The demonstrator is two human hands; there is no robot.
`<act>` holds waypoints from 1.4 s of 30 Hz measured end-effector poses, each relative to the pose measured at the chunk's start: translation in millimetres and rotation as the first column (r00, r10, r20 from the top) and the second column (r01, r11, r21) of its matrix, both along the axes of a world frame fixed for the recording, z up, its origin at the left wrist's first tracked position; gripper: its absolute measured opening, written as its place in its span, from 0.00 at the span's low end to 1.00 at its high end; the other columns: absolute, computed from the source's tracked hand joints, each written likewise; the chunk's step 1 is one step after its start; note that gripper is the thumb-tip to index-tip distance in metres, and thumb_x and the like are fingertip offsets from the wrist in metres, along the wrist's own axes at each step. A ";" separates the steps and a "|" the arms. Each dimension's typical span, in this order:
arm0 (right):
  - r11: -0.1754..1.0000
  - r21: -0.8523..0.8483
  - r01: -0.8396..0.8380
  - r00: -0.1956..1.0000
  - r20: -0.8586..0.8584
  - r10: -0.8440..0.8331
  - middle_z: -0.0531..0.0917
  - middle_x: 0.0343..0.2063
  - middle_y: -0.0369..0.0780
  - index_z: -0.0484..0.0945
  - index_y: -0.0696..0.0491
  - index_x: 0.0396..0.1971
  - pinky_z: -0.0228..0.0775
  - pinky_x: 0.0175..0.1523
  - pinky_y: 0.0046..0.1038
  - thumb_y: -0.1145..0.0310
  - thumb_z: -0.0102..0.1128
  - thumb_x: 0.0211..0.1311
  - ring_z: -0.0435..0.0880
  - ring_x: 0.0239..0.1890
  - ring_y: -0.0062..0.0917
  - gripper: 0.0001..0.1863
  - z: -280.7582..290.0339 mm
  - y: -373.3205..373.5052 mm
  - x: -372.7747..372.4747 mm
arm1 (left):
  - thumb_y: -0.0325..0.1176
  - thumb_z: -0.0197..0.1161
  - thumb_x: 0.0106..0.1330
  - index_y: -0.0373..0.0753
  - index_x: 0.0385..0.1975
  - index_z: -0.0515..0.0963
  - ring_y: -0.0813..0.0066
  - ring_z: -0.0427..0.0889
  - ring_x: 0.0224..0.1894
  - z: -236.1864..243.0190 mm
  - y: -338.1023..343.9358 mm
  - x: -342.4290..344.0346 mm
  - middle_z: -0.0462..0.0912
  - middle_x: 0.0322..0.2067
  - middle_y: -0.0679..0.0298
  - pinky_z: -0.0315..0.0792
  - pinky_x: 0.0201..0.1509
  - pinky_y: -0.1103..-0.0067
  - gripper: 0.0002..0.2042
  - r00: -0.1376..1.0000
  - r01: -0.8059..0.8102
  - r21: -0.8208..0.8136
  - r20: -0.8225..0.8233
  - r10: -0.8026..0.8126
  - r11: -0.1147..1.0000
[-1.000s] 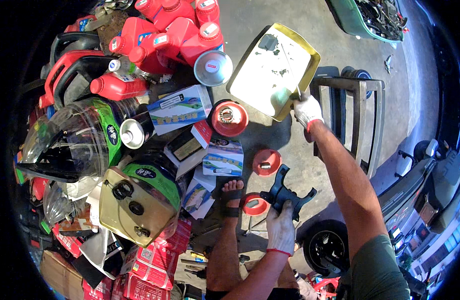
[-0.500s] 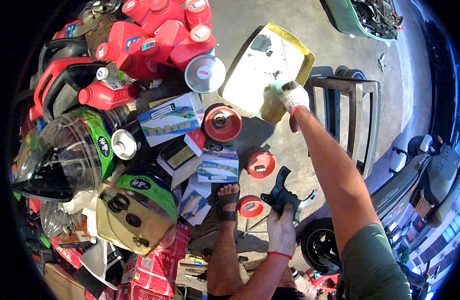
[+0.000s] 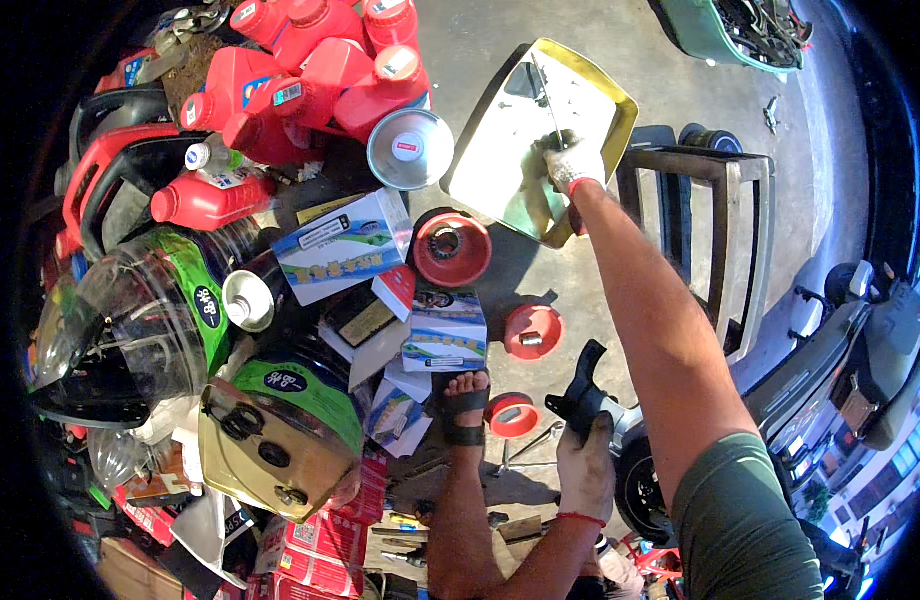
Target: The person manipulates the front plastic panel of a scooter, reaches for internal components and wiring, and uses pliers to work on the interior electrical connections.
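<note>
My left hand [image 3: 586, 468], in a white glove with a red cuff, is closed around a black curved bracket-like part [image 3: 581, 388] and holds it over the floor. My gloved right hand [image 3: 576, 163] reaches forward to a yellow-rimmed tray [image 3: 628, 100] with a pale inside and several dark small parts in it. The hand is closed on a long thin rod-like tool, seemingly a screwdriver [image 3: 546, 95]. Its slim shaft points away over the tray, and a reddish handle end shows below the fist. Greenish, shadowed liquid seems to lie in the tray's near part.
Red bowls [image 3: 453, 248] holding small metal parts stand left of my arms. Blue-white boxes [image 3: 342, 246], red bottles [image 3: 280, 120] and clear-visored helmets [image 3: 280, 440] crowd the left. A metal frame stand [image 3: 720, 250] is right of the tray. My bare-toed foot [image 3: 467, 405] is near the smallest bowl.
My right hand has shifted a little left and away over the tray, and the shaft's angle has changed. My left hand has moved right and nearer me, turning the black part. The whole view shifts slightly.
</note>
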State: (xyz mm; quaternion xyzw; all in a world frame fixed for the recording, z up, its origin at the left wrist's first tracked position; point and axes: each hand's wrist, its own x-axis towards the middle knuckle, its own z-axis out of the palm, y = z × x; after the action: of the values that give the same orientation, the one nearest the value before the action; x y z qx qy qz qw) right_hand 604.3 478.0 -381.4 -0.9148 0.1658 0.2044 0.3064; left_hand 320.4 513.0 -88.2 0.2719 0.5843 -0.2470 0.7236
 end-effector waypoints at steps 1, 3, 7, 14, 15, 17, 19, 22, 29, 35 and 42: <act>0.996 -0.074 -0.042 0.998 0.050 0.046 0.84 0.30 0.40 0.81 0.49 0.40 0.76 0.35 0.27 0.66 0.62 0.50 0.83 0.29 0.25 0.14 1.7 5.1 -1.7 | 0.35 0.55 0.66 0.32 0.49 0.72 0.74 0.74 0.43 3.3 -0.7 3.4 0.78 0.43 0.63 0.66 0.51 0.78 0.16 0.999 -0.035 -0.019 -0.036 0.034 0.999; 0.993 -0.104 -0.049 0.997 0.059 0.055 0.84 0.32 0.41 0.81 0.49 0.39 0.75 0.41 0.29 0.65 0.63 0.50 0.83 0.34 0.28 0.15 5.2 10.9 -0.2 | 0.34 0.55 0.66 0.32 0.49 0.72 0.74 0.74 0.43 5.6 0.5 6.1 0.78 0.42 0.62 0.66 0.50 0.78 0.16 0.997 -0.058 -0.049 -0.052 0.055 0.997; 0.991 -0.123 -0.050 0.999 -0.010 0.050 0.84 0.34 0.43 0.80 0.50 0.39 0.73 0.47 0.32 0.65 0.63 0.49 0.82 0.39 0.33 0.15 29.1 39.1 0.3 | 0.34 0.54 0.67 0.31 0.51 0.71 0.74 0.73 0.46 -8.6 -4.3 -6.2 0.77 0.45 0.61 0.65 0.52 0.78 0.17 0.998 -0.070 -0.077 -0.002 0.070 0.995; 0.955 -0.290 -0.057 0.987 0.128 0.097 0.83 0.35 0.46 0.80 0.53 0.38 0.72 0.47 0.33 0.64 0.60 0.49 0.82 0.39 0.36 0.15 -14.8 38.9 6.3 | 0.33 0.52 0.67 0.31 0.56 0.67 0.73 0.72 0.49 -8.8 -6.3 -1.5 0.76 0.48 0.59 0.62 0.56 0.79 0.19 0.991 -0.129 -0.153 -0.040 0.124 0.980; 0.949 -0.316 0.005 0.979 0.197 0.060 0.83 0.35 0.46 0.80 0.53 0.39 0.72 0.47 0.33 0.64 0.59 0.50 0.82 0.39 0.36 0.15 -32.1 19.4 8.9 | 0.33 0.52 0.67 0.31 0.56 0.68 0.73 0.72 0.49 -6.8 -10.4 -3.4 0.76 0.48 0.59 0.62 0.56 0.78 0.19 0.994 -0.109 -0.185 -0.018 0.107 0.977; 0.950 -0.311 0.007 0.979 0.197 0.057 0.82 0.35 0.47 0.79 0.54 0.40 0.72 0.47 0.32 0.64 0.57 0.50 0.81 0.38 0.37 0.16 -46.3 15.0 6.2 | 0.33 0.52 0.67 0.31 0.55 0.68 0.73 0.73 0.48 -10.9 -11.6 -7.7 0.76 0.48 0.59 0.63 0.56 0.78 0.19 0.994 -0.105 -0.177 -0.003 0.106 0.979; 0.958 -0.274 -0.088 0.989 0.089 0.116 0.82 0.35 0.48 0.79 0.55 0.41 0.72 0.47 0.32 0.63 0.55 0.51 0.81 0.39 0.36 0.18 -30.1 35.3 2.0 | 0.33 0.52 0.67 0.31 0.54 0.69 0.74 0.73 0.47 -14.1 -8.2 -8.3 0.77 0.46 0.60 0.64 0.54 0.78 0.18 0.993 -0.120 -0.117 -0.001 0.120 0.986; 1.000 -0.003 -0.015 0.999 0.048 0.015 0.82 0.34 0.48 0.78 0.57 0.42 0.71 0.47 0.31 0.61 0.54 0.50 0.81 0.38 0.36 0.21 -18.9 24.3 1.3 | 0.33 0.53 0.67 0.31 0.51 0.70 0.75 0.73 0.45 -8.7 -5.4 -3.6 0.78 0.44 0.61 0.65 0.52 0.78 0.17 0.993 -0.114 -0.104 -0.016 0.113 0.988; 0.768 0.551 0.326 0.941 -0.266 -0.208 0.80 0.29 0.42 0.75 0.61 0.42 0.72 0.26 0.26 0.75 0.50 0.58 0.78 0.24 0.25 0.13 28.8 -2.7 -3.7 | 0.35 0.55 0.66 0.31 0.48 0.72 0.75 0.73 0.44 0.1 6.2 5.5 0.78 0.42 0.61 0.65 0.51 0.78 0.16 1.000 0.025 -0.007 0.013 -0.024 1.000; 0.504 0.765 0.402 0.914 -0.371 -0.165 0.80 0.31 0.45 0.73 0.63 0.43 0.76 0.33 0.27 0.79 0.46 0.57 0.80 0.28 0.29 0.14 43.2 -29.4 -10.4 | 0.35 0.54 0.66 0.32 0.47 0.74 0.75 0.73 0.43 4.0 2.4 0.7 0.79 0.41 0.62 0.65 0.50 0.79 0.15 0.995 0.071 0.018 0.073 -0.073 0.997; 0.550 0.740 0.388 0.912 -0.394 -0.114 0.80 0.27 0.41 0.77 0.62 0.40 0.72 0.23 0.21 0.76 0.52 0.61 0.78 0.21 0.22 0.10 114.1 -30.7 -41.4 | 0.31 0.54 0.66 0.31 0.45 0.75 0.77 0.74 0.41 3.8 -0.9 -7.0 0.79 0.40 0.63 0.66 0.50 0.80 0.12 0.999 -0.050 0.045 0.000 0.051 0.998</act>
State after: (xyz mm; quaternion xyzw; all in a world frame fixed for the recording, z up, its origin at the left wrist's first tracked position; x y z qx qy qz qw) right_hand 562.8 447.3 -267.3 -0.6000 0.2301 0.3467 0.6833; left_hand 313.4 512.1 -84.4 0.2731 0.5970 -0.2156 0.7229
